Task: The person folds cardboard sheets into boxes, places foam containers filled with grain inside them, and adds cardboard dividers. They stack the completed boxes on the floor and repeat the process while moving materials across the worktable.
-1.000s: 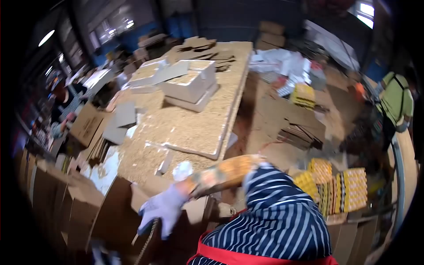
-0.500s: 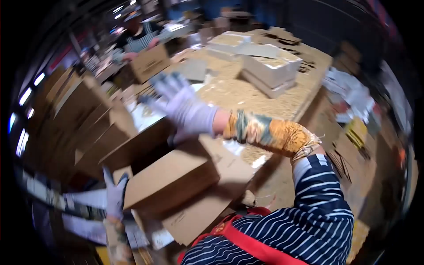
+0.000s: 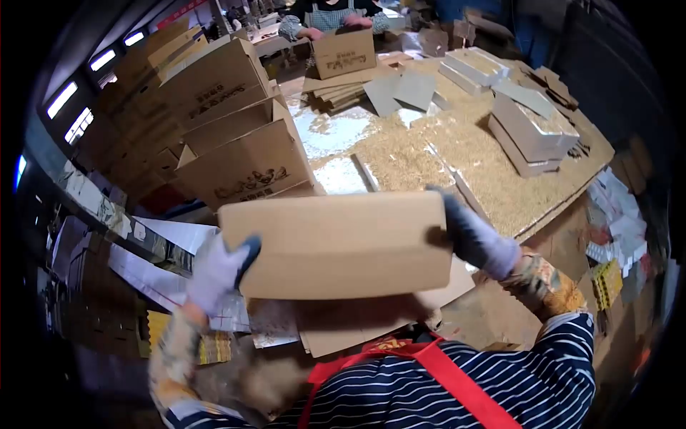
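Note:
A plain brown cardboard box [image 3: 339, 243] is held level in front of my chest, its long side facing me. My left hand [image 3: 218, 272], in a pale glove with dark fingertips, grips the box's left end. At the right end, my right hand [image 3: 480, 236] in a matching glove clasps the box, its fingers pressed on the side. Beneath the box lies a flat cardboard sheet [image 3: 332, 339], partly hidden by it. Beyond the box on the left stand open printed cartons [image 3: 250, 161].
A wood-board table [image 3: 457, 143] holds stacked white boxes [image 3: 532, 132], grey sheets [image 3: 414, 89] and flat cardboard pieces [image 3: 336, 91]. Across it, a person [image 3: 332, 20] has both hands at a printed carton [image 3: 345, 53]. Papers [image 3: 618, 207] and yellow trays [image 3: 607, 284] lie at the right.
The view has swung left. My right hand, spread and raised above the box before, has come down onto its right end. My left hand now grips the left end, and the box sits level.

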The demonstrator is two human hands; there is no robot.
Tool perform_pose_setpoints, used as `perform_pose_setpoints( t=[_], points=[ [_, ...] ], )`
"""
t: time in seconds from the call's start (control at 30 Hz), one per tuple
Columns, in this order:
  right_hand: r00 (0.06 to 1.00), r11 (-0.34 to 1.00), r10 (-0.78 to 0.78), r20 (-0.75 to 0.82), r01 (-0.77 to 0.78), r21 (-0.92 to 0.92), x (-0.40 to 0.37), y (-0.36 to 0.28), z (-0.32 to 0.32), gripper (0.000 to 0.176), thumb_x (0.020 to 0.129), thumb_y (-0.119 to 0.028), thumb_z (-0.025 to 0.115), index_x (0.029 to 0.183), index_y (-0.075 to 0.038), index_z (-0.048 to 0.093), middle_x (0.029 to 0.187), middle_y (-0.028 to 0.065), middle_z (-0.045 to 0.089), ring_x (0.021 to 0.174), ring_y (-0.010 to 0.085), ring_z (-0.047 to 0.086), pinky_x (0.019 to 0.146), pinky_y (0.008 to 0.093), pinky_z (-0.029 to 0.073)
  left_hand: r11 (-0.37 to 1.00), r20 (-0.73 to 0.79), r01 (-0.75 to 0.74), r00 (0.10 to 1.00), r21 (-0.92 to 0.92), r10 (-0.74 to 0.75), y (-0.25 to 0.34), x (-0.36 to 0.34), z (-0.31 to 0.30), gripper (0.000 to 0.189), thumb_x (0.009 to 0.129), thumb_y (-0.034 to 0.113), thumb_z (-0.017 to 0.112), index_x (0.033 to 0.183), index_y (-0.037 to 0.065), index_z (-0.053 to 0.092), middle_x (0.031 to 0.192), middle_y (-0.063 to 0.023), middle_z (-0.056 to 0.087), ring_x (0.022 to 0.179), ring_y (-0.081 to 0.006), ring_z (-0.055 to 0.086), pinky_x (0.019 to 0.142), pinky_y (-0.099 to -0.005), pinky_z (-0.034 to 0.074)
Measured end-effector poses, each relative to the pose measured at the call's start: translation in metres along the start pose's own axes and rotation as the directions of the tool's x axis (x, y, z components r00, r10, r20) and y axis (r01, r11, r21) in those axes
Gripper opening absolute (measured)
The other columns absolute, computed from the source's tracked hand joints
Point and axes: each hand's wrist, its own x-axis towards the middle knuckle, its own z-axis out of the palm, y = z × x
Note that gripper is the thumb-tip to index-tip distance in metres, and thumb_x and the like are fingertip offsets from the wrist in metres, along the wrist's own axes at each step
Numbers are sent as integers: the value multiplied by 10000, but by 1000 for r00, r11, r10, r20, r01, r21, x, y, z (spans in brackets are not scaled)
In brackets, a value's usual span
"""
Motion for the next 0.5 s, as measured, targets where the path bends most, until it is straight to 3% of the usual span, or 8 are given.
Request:
perform_pose_setpoints(
  t=[0.03,0.1,0.2,0.27,0.33,0.4,0.43,0.5],
  points=[
    [993,988,-113,-25,110,-110,5,22,-8,760,914,-284,679,1511,-31,284,1473,121,450,1313,276,490,1120,347,370,963,-270,-120,961,-241,52,-4,-21,17,368,878,262,650,1194,74,628,930,-199,683,866,-398,661,769,-448,524],
    [939,891,-336,-74,291,-350,14,67,-25,897,788,-205,786,1508,0,291,1444,183,479,1347,321,458,1148,399,339,957,-467,-286,840,53,277,-132,-55,150,386,793,183,704,1163,88,652,874,-163,682,815,-374,666,752,-446,522],
    [860,388,-511,10,241,-889,-3,102,-22,940,740,-246,833,1468,63,326,1405,294,472,1332,398,458,1123,426,362,989,-181,145,972,-26,-147,-165,-135,247,650,720,77,704,1348,61,537,1045,-116,675,968,-281,651,845,-394,514],
    [866,341,-498,41,239,-909,-5,103,-30,923,749,-244,831,1462,66,334,1378,300,490,1298,406,488,1096,430,391,933,-225,200,936,-299,-272,-162,-115,211,612,885,169,558,1456,57,368,1300,-124,500,1174,-266,522,968,-387,456],
    [936,448,-352,-6,163,-879,-11,123,-39,699,760,-220,828,1345,-16,503,1225,197,621,1107,360,619,972,377,484,642,-181,22,951,-766,-249,-144,-81,129,595,1050,262,412,1565,53,200,1556,-132,325,1380,-250,393,1090,-380,398],
    [893,379,-292,344,438,-815,10,98,-53,504,833,-186,741,1276,-12,575,1161,183,661,1053,334,658,932,371,509,-164,-63,-88,986,-983,-154,7,-38,24,677,995,293,486,1581,102,206,1556,-97,338,1366,-252,408,1090,-375,395],
    [879,490,-213,426,474,-731,28,71,-56,436,859,-169,703,1252,-11,600,1177,183,658,1061,321,659,931,367,510,611,-141,65,948,-789,-284,-19,-34,27,708,917,215,536,1566,105,274,1559,-78,337,1348,-238,427,1078,-366,397],
    [923,576,-195,333,382,-723,95,71,-113,406,926,-140,589,1319,-44,558,1195,149,645,1022,315,650,916,393,520,496,-93,114,923,-861,-373,26,-28,22,743,849,193,583,1539,83,333,1539,-84,364,1330,-224,435,1081,-356,383]
  ],
)
